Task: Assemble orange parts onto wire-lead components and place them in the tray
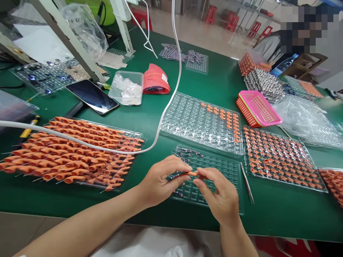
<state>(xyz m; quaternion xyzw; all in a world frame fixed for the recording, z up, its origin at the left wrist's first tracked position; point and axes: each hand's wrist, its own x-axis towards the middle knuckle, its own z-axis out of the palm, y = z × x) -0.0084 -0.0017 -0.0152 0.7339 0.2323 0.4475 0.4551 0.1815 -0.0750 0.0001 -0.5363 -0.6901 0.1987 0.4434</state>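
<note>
Far left, I see a heap of orange pieces [75, 153] on a clear tray. Next, I have the left hand [159, 182] pinching a small orange piece [191, 174] between thumb and fingertips, above another clear tray [230, 168]. The right hand's [222, 194] thumb and index finger stand narrowly apart at its other end; I can't tell whether they grip it. Tweezers [247, 184] lie just beyond, right of that tray.
</note>
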